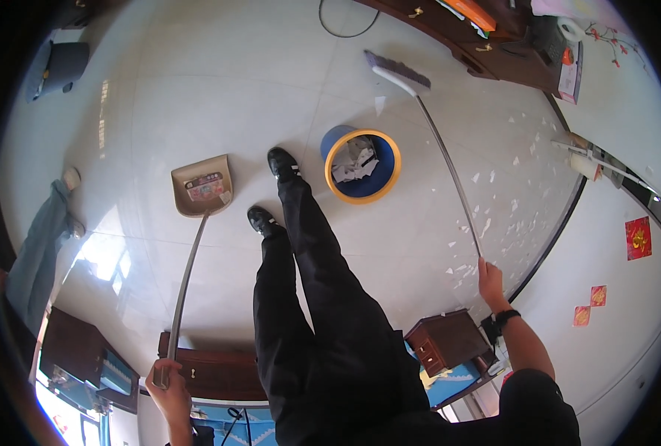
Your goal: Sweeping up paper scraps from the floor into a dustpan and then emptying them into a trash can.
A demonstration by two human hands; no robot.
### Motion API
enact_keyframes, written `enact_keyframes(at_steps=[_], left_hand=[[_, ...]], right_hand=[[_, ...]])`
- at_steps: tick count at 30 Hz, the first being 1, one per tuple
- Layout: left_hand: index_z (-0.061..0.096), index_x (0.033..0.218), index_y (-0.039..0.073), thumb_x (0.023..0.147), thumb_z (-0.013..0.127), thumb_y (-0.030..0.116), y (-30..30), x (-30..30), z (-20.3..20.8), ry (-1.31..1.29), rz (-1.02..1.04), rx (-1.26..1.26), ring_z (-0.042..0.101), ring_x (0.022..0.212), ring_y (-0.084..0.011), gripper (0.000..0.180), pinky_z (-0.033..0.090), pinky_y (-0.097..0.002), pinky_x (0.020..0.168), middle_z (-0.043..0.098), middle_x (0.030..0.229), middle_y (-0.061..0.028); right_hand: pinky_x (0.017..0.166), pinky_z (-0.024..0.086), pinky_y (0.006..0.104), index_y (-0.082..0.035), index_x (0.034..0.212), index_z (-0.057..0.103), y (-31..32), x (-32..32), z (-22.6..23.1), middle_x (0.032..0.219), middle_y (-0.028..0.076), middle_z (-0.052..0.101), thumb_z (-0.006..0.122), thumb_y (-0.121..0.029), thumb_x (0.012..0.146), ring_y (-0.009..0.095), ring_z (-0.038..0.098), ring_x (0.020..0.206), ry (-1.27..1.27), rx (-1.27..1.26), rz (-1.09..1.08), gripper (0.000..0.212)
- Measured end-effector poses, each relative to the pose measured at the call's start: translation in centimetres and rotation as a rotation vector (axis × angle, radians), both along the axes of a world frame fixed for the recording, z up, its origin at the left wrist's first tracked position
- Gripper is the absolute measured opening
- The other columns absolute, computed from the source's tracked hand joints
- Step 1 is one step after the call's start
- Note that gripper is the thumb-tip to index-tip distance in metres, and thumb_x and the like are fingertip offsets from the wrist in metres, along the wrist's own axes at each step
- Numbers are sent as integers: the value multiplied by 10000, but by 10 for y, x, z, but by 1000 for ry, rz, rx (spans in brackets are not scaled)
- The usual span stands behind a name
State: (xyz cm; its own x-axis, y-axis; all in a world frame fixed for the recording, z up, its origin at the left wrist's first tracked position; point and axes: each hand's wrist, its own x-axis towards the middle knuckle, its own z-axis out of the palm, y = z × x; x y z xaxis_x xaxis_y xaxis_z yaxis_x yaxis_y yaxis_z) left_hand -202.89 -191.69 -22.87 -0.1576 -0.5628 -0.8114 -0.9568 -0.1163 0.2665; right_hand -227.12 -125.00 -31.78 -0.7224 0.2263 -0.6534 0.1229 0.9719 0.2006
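Note:
My left hand [168, 386] is closed round the upper end of a long-handled dustpan [179, 192]. The tan pan rests on the tiled floor to the left of my shoes and has a coloured label inside. In my right hand [489, 281] is the handle end of a broom [449, 160]. Its grey-purple bristle head touches or hovers just above the floor at the far right; I cannot tell which. Between the two tools stands a blue bucket [397, 160] with a yellow rim, holding crumpled white paper scraps [354, 159].
White scraps [470, 223] lie scattered over the floor on the right, toward the wall. A dark wooden cabinet [486, 56] stands at the far right. Another person's legs [37, 249] show at the left, near a grey bin [64, 68]. A small brown cabinet [449, 342] is near me.

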Motion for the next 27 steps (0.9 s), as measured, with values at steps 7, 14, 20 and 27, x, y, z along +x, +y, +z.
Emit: enact_keyframes(at_steps=[7,14,20,27], left_hand=[[568,770,38,821,498,10,-11,16,0,-16,24,-26,321,389,-30,91,203,-208,359,377,508,44],[586,742,61,823,541,86,-12,1,19,-44,23,-66,311,373,-30,96,179,-203,329,375,492,28],[591,816,65,843,507,117,7,30,23,16,-53,-104,299,359,-42,103,197,-206,319,405,521,4],[599,805,62,831,505,171,45,38,39,78,-134,-76,338,387,-49,147,239,-202,323,432,553,0]], right_hand=[[713,471,517,51,812,590,4,-83,-77,781,290,605,402,-422,976,473,589,802,-10,-64,251,534],[785,490,524,41,894,605,-7,-67,-43,884,303,628,354,-470,985,482,599,870,-96,150,156,576],[745,511,497,37,848,617,99,49,19,843,275,639,359,-446,990,449,623,838,-174,251,206,566],[790,498,502,37,884,626,185,186,90,887,281,638,375,-465,979,444,620,867,-228,350,25,569]])
